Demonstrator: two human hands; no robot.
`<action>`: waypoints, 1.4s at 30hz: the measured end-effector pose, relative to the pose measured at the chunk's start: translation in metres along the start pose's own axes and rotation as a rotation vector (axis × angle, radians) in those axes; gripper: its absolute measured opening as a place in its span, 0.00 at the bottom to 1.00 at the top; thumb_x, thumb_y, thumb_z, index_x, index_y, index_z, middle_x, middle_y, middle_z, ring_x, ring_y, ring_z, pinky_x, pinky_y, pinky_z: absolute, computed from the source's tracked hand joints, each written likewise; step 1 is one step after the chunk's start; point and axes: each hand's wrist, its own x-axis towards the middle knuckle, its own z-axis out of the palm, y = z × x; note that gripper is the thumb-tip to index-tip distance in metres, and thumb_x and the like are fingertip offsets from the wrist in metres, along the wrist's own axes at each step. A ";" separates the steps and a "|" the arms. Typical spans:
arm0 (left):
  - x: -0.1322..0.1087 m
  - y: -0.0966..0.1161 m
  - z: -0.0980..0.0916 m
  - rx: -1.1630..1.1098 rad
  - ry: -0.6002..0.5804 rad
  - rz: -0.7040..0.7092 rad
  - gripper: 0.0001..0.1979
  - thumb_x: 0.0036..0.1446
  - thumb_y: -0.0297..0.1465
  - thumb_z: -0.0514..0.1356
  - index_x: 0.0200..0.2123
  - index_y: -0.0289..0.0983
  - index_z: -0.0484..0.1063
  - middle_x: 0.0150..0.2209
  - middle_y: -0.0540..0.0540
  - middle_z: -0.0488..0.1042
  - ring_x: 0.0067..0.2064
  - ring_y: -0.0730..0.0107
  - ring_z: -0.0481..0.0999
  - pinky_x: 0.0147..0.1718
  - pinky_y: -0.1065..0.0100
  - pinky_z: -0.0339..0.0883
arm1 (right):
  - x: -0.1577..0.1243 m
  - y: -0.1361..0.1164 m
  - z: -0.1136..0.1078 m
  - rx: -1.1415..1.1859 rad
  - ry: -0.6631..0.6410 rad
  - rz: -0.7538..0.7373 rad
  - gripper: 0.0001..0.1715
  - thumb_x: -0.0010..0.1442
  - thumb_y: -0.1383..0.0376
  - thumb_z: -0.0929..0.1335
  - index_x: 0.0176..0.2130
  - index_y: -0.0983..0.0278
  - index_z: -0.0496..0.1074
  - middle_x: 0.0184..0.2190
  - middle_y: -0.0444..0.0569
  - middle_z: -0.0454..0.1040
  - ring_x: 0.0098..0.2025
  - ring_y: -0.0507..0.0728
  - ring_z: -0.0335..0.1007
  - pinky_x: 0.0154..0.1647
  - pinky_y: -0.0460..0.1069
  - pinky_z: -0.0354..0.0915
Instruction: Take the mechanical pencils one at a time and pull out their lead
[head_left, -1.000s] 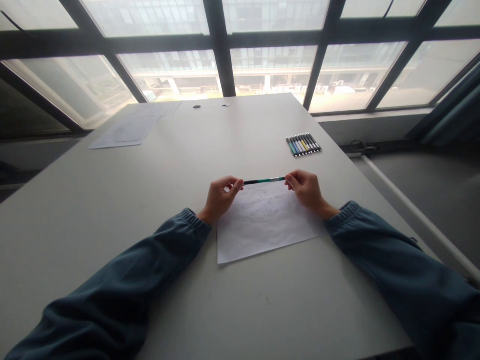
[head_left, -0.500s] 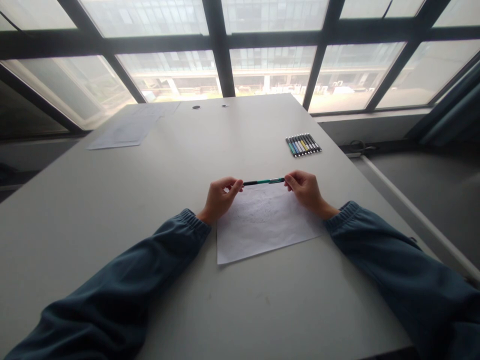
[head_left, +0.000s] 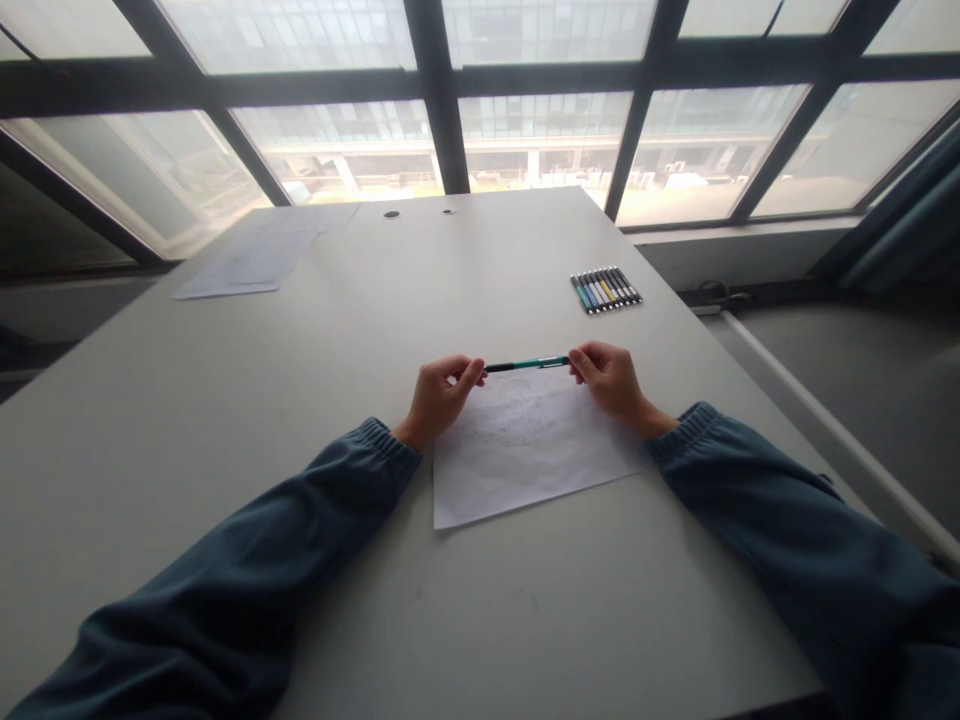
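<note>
- Nearest, a marked white sheet of paper (head_left: pixel 529 475) lies on the table (head_left: pixel 360 330).
- Over its far part, the left hand (head_left: pixel 442 392) pinches the black end of a green-and-black pen (head_left: pixel 525 364); the right hand (head_left: pixel 610 380) pinches the clip end.
- The pen spans the gap near the sheet's far edge; I cannot tell if it touches paper.
- The step appears to be holding it by both ends; changing grip would call for one firm pinch while the other loosens.
- Beyond, rightward, a row of pens (head_left: pixel 606 290) lies side by side.
- Farthest, at left, are loose sheets (head_left: pixel 244 262).
</note>
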 end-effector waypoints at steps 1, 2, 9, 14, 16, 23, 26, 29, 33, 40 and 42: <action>0.000 0.000 0.000 -0.003 -0.003 -0.003 0.21 0.65 0.43 0.59 0.26 0.36 0.78 0.26 0.46 0.80 0.29 0.69 0.77 0.32 0.69 0.67 | 0.000 0.000 0.000 -0.004 -0.001 0.002 0.26 0.63 0.46 0.69 0.27 0.64 0.73 0.21 0.45 0.73 0.23 0.51 0.66 0.25 0.47 0.62; 0.000 0.000 0.000 -0.004 -0.005 -0.005 0.21 0.65 0.43 0.59 0.26 0.36 0.78 0.26 0.46 0.80 0.29 0.69 0.77 0.32 0.69 0.68 | 0.000 0.000 0.000 -0.005 -0.002 0.002 0.26 0.63 0.46 0.69 0.27 0.64 0.73 0.21 0.45 0.73 0.23 0.51 0.66 0.25 0.47 0.62; -0.001 0.001 0.000 -0.014 -0.003 -0.011 0.22 0.65 0.44 0.59 0.25 0.36 0.78 0.25 0.46 0.80 0.29 0.68 0.79 0.32 0.69 0.69 | 0.000 -0.001 -0.001 -0.014 -0.013 -0.010 0.27 0.64 0.45 0.68 0.27 0.63 0.73 0.21 0.45 0.72 0.22 0.51 0.66 0.25 0.47 0.61; 0.000 0.003 0.000 -0.022 -0.005 -0.010 0.23 0.65 0.44 0.58 0.24 0.36 0.77 0.25 0.45 0.80 0.29 0.68 0.79 0.32 0.69 0.69 | 0.000 -0.001 -0.001 -0.032 -0.013 -0.008 0.28 0.64 0.44 0.67 0.26 0.63 0.72 0.20 0.45 0.72 0.22 0.51 0.65 0.24 0.47 0.61; 0.000 0.004 0.000 -0.021 -0.008 -0.012 0.22 0.65 0.44 0.58 0.24 0.36 0.77 0.25 0.45 0.80 0.29 0.68 0.79 0.32 0.69 0.69 | 0.000 -0.001 -0.001 -0.035 -0.015 -0.011 0.28 0.64 0.45 0.67 0.26 0.63 0.72 0.20 0.45 0.71 0.22 0.51 0.65 0.24 0.47 0.60; -0.001 0.005 0.001 -0.017 -0.011 -0.017 0.23 0.66 0.44 0.58 0.24 0.36 0.77 0.25 0.45 0.80 0.29 0.68 0.79 0.31 0.69 0.69 | -0.001 0.002 -0.001 -0.038 -0.025 -0.010 0.29 0.65 0.44 0.66 0.25 0.63 0.71 0.19 0.44 0.70 0.22 0.51 0.64 0.24 0.47 0.59; 0.000 0.004 0.001 -0.016 -0.010 -0.017 0.23 0.66 0.44 0.58 0.24 0.36 0.77 0.25 0.45 0.80 0.28 0.68 0.79 0.31 0.69 0.70 | 0.000 0.003 -0.001 -0.032 -0.027 -0.008 0.29 0.65 0.44 0.66 0.25 0.63 0.71 0.19 0.44 0.70 0.21 0.51 0.63 0.24 0.47 0.59; 0.000 0.004 0.001 -0.016 -0.006 -0.016 0.23 0.66 0.44 0.58 0.24 0.36 0.77 0.24 0.46 0.80 0.28 0.68 0.79 0.30 0.69 0.70 | 0.000 0.003 -0.001 -0.026 -0.028 -0.006 0.29 0.65 0.44 0.66 0.25 0.63 0.70 0.19 0.44 0.70 0.22 0.51 0.63 0.24 0.47 0.59; 0.000 0.004 0.000 -0.021 -0.006 -0.016 0.23 0.66 0.44 0.58 0.23 0.36 0.77 0.24 0.45 0.80 0.27 0.68 0.79 0.30 0.69 0.70 | -0.001 0.003 0.000 -0.028 -0.024 -0.011 0.29 0.65 0.45 0.66 0.25 0.63 0.70 0.20 0.44 0.70 0.22 0.51 0.63 0.23 0.47 0.58; 0.000 0.002 0.001 -0.038 -0.008 -0.022 0.24 0.66 0.45 0.57 0.24 0.36 0.78 0.24 0.45 0.80 0.27 0.68 0.79 0.30 0.69 0.70 | -0.001 0.003 0.000 -0.041 -0.028 -0.006 0.30 0.66 0.44 0.65 0.24 0.63 0.69 0.19 0.44 0.68 0.21 0.51 0.62 0.23 0.47 0.57; 0.000 0.001 0.001 -0.041 -0.008 -0.020 0.24 0.66 0.45 0.57 0.24 0.36 0.78 0.24 0.45 0.80 0.27 0.68 0.79 0.30 0.69 0.70 | -0.001 0.004 0.000 -0.045 -0.028 -0.006 0.30 0.66 0.44 0.65 0.24 0.63 0.69 0.19 0.44 0.68 0.21 0.50 0.62 0.23 0.47 0.57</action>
